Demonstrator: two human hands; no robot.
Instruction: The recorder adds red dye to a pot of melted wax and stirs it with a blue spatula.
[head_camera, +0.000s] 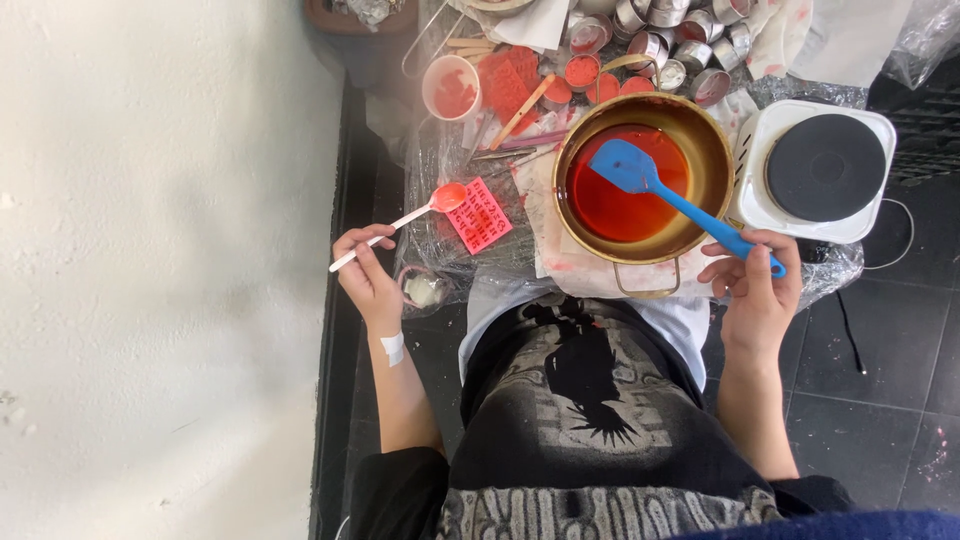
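**Two hands, one pot of red liquid**

A person stands over a table (440, 160) covered with plastic film. The landmark is the brass-coloured pot (643, 180), which holds a clear red liquid.

The right hand (757, 292) is just below and right of the pot. Its grip is closed around the handle end of a blue spatula (668, 196). The long axis of the spatula runs on a diagonal, from the hand up and left over the rim, and the blade lies in the red liquid near the middle of the pot. This hand is the nearer one to the pot.

The left hand (366, 272) is well to the left of the pot, near the table's edge. Its fingers pinch the end of a white spoon (405, 221). The spoon points up and right, toward the pot, and its bowl carries a red heap. The bowl hangs just beside a pink card (479, 216).

To the right of the pot stands a white hot plate (822, 168). Behind the pot are small metal tins (660, 40) and a white cup (451, 88) with red inside.
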